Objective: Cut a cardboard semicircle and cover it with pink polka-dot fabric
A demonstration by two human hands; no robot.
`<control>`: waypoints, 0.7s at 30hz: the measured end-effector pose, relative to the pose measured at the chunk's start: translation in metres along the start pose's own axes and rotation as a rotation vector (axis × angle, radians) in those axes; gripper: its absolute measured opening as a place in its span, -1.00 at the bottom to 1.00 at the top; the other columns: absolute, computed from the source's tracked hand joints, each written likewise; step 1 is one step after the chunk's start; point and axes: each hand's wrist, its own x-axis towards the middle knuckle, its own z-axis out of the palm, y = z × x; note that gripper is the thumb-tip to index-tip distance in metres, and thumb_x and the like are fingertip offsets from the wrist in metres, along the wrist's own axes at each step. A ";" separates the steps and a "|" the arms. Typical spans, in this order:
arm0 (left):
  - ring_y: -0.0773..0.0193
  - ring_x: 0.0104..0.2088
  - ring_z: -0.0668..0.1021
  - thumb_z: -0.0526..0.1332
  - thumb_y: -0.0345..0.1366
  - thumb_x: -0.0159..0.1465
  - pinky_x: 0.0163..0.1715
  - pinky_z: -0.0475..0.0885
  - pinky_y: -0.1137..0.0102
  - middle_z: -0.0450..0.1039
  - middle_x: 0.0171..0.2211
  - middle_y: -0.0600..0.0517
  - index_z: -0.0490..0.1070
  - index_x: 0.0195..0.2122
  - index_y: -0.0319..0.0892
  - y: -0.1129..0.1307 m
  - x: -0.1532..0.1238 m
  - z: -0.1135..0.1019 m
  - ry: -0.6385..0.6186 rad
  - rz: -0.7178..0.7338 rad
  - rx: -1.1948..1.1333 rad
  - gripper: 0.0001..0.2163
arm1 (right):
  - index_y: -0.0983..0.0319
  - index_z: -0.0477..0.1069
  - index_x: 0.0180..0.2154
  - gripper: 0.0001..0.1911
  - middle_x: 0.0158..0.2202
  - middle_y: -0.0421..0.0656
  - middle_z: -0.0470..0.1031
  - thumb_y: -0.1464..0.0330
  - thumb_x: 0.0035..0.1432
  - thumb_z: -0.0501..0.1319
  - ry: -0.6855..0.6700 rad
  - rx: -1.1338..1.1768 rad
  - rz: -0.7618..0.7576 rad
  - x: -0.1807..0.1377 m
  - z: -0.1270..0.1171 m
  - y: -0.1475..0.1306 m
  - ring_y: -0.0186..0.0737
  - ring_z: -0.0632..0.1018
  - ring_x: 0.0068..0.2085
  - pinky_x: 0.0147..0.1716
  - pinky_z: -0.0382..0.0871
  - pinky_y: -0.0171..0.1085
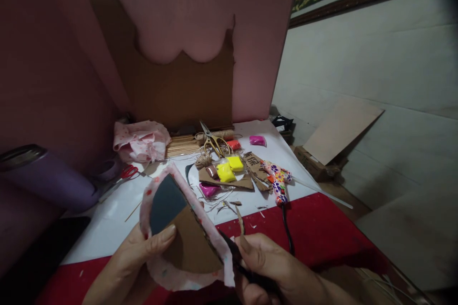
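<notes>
A half-round cardboard piece (191, 243) with a dark blue-grey patch is held up over the table's front. Pale pink patterned cloth (145, 212) sticks out all round its edge. My left hand (138, 252) grips its curved side, thumb on the cardboard face and fingers behind. At the straight edge's lower end, my right hand (268, 267) is closed around a slim black tool (232, 247), which looks like scissors. Its dark tip lies against the cloth strip. The fingers hide most of the tool.
Gold-handled scissors (214, 145), twine (216, 136), yellow clay packets (225, 171) and a flowered glue gun (277, 181) lie ahead. Pink cloth (141, 140), red-handled scissors (129, 171) and a purple tumbler (46, 176) are leftward. Cut cardboard (179, 86) leans behind.
</notes>
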 end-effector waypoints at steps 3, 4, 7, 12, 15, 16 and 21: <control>-0.02 -0.12 0.55 0.33 -0.47 0.03 -0.15 0.49 0.26 0.56 -0.13 -0.03 0.21 0.16 0.04 -0.001 0.000 -0.001 -0.013 0.015 0.010 -0.34 | 0.30 0.27 -0.47 -0.49 -0.72 -0.38 0.16 -0.05 0.08 0.12 0.011 0.041 0.032 0.001 0.002 -0.001 -0.58 0.08 -0.74 -0.79 -0.20 -0.47; -0.02 -0.12 0.55 0.33 -0.47 0.03 -0.15 0.49 0.26 0.56 -0.13 -0.03 0.21 0.16 0.04 -0.001 0.001 -0.001 -0.018 0.015 0.013 -0.34 | 0.29 0.27 -0.46 -0.50 -0.71 -0.38 0.16 -0.05 0.06 0.14 0.022 0.053 0.040 0.002 0.002 -0.001 -0.58 0.07 -0.74 -0.79 -0.20 -0.47; -0.01 -0.12 0.56 0.31 -0.49 0.05 -0.18 0.51 0.26 0.56 -0.12 -0.02 0.17 0.17 0.07 -0.001 0.001 -0.001 -0.025 0.011 0.025 -0.33 | 0.25 0.18 -0.49 -0.53 -0.72 -0.41 0.10 -0.02 0.02 0.21 0.044 0.094 0.034 0.003 0.005 -0.001 -0.58 0.01 -0.73 -0.78 -0.20 -0.49; 0.01 -0.13 0.56 0.34 -0.47 0.01 -0.23 0.52 0.36 0.54 -0.09 -0.01 0.17 0.17 0.08 -0.001 0.001 0.001 -0.007 0.054 0.026 -0.29 | 0.25 0.17 -0.51 -0.53 -0.71 -0.40 0.12 0.00 0.04 0.20 0.034 0.080 -0.045 0.006 0.009 0.001 -0.59 0.03 -0.73 -0.77 -0.18 -0.50; 0.02 -0.15 0.57 0.36 -0.46 -0.01 -0.21 0.52 0.35 0.56 -0.12 0.00 0.19 0.16 0.07 0.000 0.001 0.003 0.014 0.044 0.029 -0.29 | 0.25 0.16 -0.48 -0.56 -0.70 -0.41 0.10 0.03 0.10 0.17 0.010 0.127 -0.035 0.008 0.010 0.002 -0.60 0.01 -0.74 -0.77 -0.19 -0.50; 0.01 -0.16 0.58 0.37 -0.46 -0.03 -0.20 0.51 0.34 0.57 -0.14 0.00 0.20 0.16 0.07 0.000 0.001 0.003 0.022 0.038 0.026 -0.28 | 0.25 0.16 -0.48 -0.57 -0.70 -0.41 0.09 0.03 0.11 0.17 0.011 0.147 -0.034 0.008 0.009 0.002 -0.60 0.00 -0.73 -0.77 -0.19 -0.51; -0.05 -0.17 0.57 0.43 -0.42 -0.12 -0.14 0.48 0.22 0.59 -0.19 -0.01 0.23 0.14 0.07 0.001 0.002 0.006 0.047 -0.009 -0.011 -0.24 | 0.26 0.18 -0.47 -0.55 -0.70 -0.41 0.07 0.02 0.04 0.22 0.017 0.198 -0.019 0.008 0.007 0.000 -0.59 0.00 -0.71 -0.77 -0.19 -0.53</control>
